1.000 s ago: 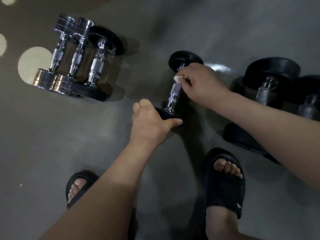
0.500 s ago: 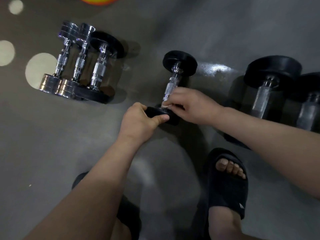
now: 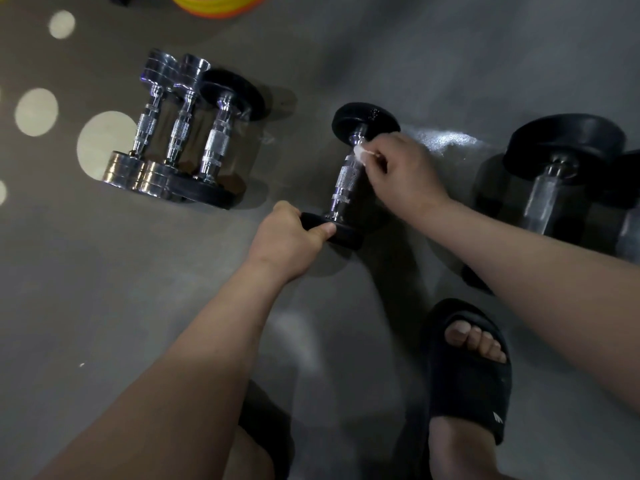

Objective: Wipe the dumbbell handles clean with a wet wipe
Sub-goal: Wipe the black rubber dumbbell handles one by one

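Note:
A small dumbbell point(image 3: 346, 183) with black end plates and a knurled chrome handle lies on the grey floor at centre. My left hand point(image 3: 287, 239) grips its near black plate. My right hand point(image 3: 403, 173) pinches a white wet wipe point(image 3: 362, 153) against the far end of the handle, just below the far plate. Most of the wipe is hidden inside my fingers.
Three small dumbbells point(image 3: 180, 133) lie side by side at the left, two chrome and one with black plates. Two larger black dumbbells point(image 3: 557, 174) lie at the right edge. My feet in black slides point(image 3: 471, 372) stand below. An orange-yellow object point(image 3: 218, 3) shows at the top.
My right hand with the wipe has slid from the near end of the handle up to its far end. My left hand keeps its grip on the near plate.

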Motion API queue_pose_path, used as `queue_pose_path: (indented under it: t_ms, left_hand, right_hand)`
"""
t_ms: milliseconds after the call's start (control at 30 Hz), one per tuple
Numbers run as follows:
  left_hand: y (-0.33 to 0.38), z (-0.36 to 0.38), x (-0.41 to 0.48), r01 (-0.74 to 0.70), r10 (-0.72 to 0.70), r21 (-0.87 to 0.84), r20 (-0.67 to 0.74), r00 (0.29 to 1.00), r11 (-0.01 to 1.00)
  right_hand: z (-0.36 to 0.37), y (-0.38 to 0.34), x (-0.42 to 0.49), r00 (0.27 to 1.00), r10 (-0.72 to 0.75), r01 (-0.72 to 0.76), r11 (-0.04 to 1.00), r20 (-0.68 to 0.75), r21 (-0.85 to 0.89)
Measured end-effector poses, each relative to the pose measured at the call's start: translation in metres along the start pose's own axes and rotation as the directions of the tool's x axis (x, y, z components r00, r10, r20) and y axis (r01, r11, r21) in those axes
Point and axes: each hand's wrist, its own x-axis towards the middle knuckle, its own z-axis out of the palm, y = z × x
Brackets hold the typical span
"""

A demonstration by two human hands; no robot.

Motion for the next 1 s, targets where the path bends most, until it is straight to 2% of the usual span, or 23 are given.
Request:
queue_pose_path:
  t_ms: [67,167,367,467,567,667,700,800,867,933,1000]
  left_hand:
    - [0.005,-0.003,0.0,0.004,-0.005,0.037,0.03,1.0,0.999]
    - [0.008,-0.006,0.001,0.008,-0.01,0.054,0.037,0.999,0.999]
    - [0.01,-0.004,-0.003,-0.036,0.029,0.104,0.068,0.997,0.994]
    - [0.012,-0.004,-0.004,-0.041,0.033,0.129,0.059,0.998,0.991]
    - [0.013,-0.006,-0.002,-0.036,0.027,0.14,0.067,0.997,0.99]
    - [0.012,-0.006,0.0,-0.032,0.022,0.144,0.074,0.997,0.989]
    - [0.013,-0.006,-0.001,-0.036,0.026,0.149,0.071,0.997,0.988]
    - [0.012,-0.005,-0.001,-0.03,0.022,0.137,0.06,0.998,0.99]
    - [0.011,-0.005,-0.001,-0.022,0.015,0.127,0.054,0.998,0.992]
    - [0.01,-0.005,0.0,-0.016,0.01,0.124,0.055,0.998,0.992]
    - [0.009,-0.006,0.001,-0.019,0.012,0.125,0.054,0.998,0.992]
  right_hand:
    - [0.003,-0.005,-0.008,1.0,-0.01,0.01,1.0,0.0,0.001]
    - [0.003,-0.011,-0.022,0.994,-0.107,0.105,0.993,0.035,0.048]
    - [0.008,-0.012,0.006,0.996,-0.051,0.043,0.993,-0.07,-0.114]
    - [0.011,-0.013,0.002,0.997,-0.048,0.044,0.997,-0.057,-0.06]
    - [0.01,-0.018,-0.011,0.996,-0.066,0.061,0.993,0.052,0.105]
    - [0.007,-0.024,-0.024,0.935,-0.254,0.218,0.962,0.247,0.163]
    - [0.006,-0.024,-0.024,0.923,-0.27,0.235,0.96,0.274,0.153]
    - [0.003,-0.017,-0.008,0.982,-0.12,0.103,0.988,0.146,0.116]
    - [0.004,-0.015,-0.007,0.993,-0.059,0.048,0.993,0.099,0.105]
    - [0.006,-0.017,-0.015,0.977,-0.14,0.123,0.986,0.161,0.111]
    - [0.004,-0.017,-0.023,0.919,-0.274,0.237,0.959,0.283,0.156]
